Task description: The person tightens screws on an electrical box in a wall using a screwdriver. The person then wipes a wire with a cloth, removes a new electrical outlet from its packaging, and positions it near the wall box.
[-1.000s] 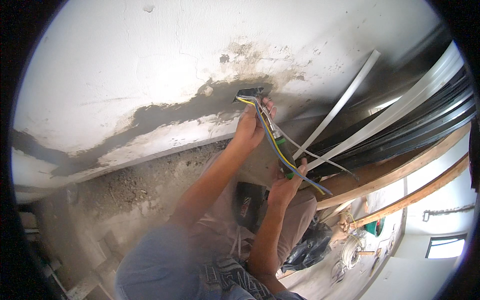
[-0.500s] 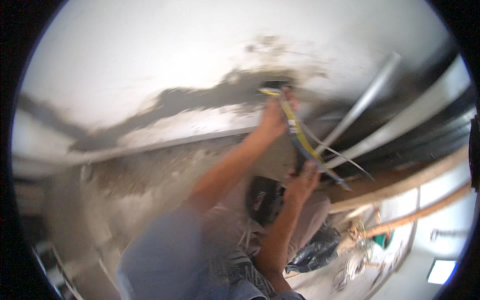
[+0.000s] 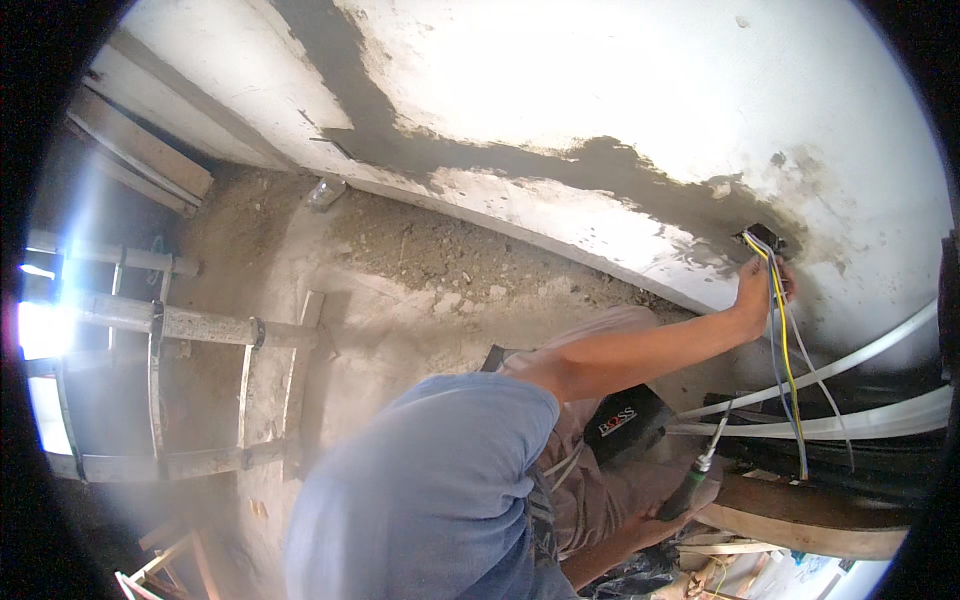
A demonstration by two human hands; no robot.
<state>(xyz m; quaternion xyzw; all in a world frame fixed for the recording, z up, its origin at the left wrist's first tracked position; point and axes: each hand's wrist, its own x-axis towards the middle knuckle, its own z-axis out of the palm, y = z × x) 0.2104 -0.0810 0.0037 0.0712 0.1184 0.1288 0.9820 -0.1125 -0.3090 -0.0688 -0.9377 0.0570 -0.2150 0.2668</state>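
My left hand reaches up to a small recessed wall box set in a grey cement strip on the white wall. It closes on the bundle of yellow, blue and grey wires just below the box. The wires hang down from there past white conduits. My right hand is low near my lap, shut on a screwdriver with a green and black handle, tip pointing up. Its fingers are partly hidden by my leg.
White plastic conduits and curved wooden planks lie at the right. A black pouch rests on my lap. Rubble and a plastic bottle lie along the wall's foot. A metal scaffold frame stands at the left.
The view has swung left, showing more floor and the scaffold. My right hand has come off the wires and dropped low with the screwdriver. My left hand stays at the box.
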